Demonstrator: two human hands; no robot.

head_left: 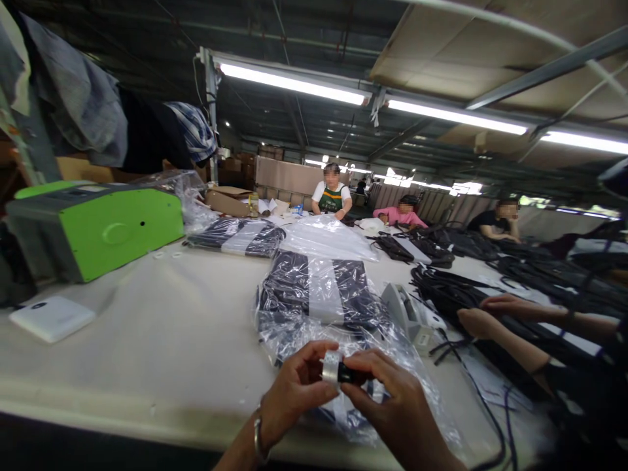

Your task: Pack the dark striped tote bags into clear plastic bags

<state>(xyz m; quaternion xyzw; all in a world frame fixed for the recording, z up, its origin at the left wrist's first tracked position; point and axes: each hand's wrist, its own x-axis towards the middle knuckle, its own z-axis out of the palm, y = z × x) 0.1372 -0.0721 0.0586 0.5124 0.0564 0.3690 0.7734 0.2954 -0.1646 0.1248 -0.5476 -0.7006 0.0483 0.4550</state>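
Observation:
Just above the near edge of the table, a small whitish-silver roll or ring [331, 367] with a black piece [346, 373] at its right side is held between my two hands. My left hand [294, 383], with a bangle at the wrist, is closed with fingers and thumb around the whitish part. At the black end, my right hand [395, 396] pinches with thumb and fingertips. Beneath and beyond them lies a dark folded garment [284, 288] with a pale band, in a clear plastic bag [417, 379]. My hands partly cover the bag's near end.
A green and grey machine [122, 226] and a white flat box [52, 318] occupy the table's left. Right of the bag stands a grey-white device [409, 314]. A co-worker's hands [483, 317] rest over dark garments with cords. More bagged garments [238, 237] lie farther back.

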